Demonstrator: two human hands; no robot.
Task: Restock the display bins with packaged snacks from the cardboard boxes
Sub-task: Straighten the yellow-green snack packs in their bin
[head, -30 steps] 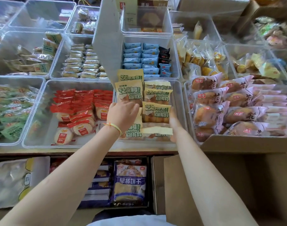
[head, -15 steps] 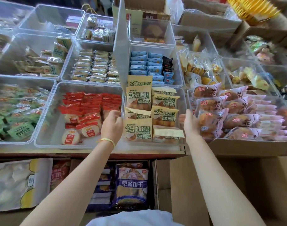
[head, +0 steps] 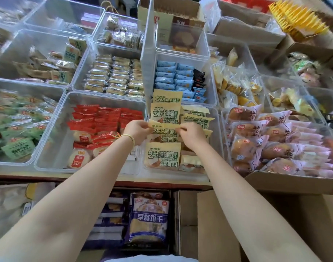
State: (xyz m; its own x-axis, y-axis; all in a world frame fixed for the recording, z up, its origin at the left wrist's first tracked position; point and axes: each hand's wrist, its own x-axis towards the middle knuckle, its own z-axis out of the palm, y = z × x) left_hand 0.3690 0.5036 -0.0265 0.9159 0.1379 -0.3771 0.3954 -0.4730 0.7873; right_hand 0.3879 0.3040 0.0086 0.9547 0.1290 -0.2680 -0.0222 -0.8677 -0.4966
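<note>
**A:** What are the hands doing?

**B:** Both meet at the centre of the frame, over a clear bin point(head: 216, 148) of cream-and-green snack packs. The left hand point(head: 137, 131) pinches the top left corner of one pack point(head: 164, 133); the right hand point(head: 190, 133) pinches its top right corner. On each hand the thumb and fingers are pressed together on the pack's upper seam.

**A:** Why hold it by the corners?

**B:** Probably to square it up. A pinch at each top corner lets the person line the pack up in its row without squashing what is inside.

**A:** Where does the pack sit?

**B:** In the bin's left column, between a pack in front point(head: 162, 155), lower in the frame, and others behind point(head: 165, 113), higher up. They overlap like shingles, each print showing, likely so shoppers can read them.

**A:** Which way does it point?

**B:** Its printed face looks up toward the camera. The seam edge is at the top of the frame and the lettering reads upright. Its long axis seems to run up and down the frame, though the front pack hides its lower part.

**A:** What else is there?

**B:** A bin of red packs point(head: 97, 120) to the left and pink-wrapped buns point(head: 256, 142) to the right. An open cardboard box point(head: 275, 220) fills the lower right.
</note>
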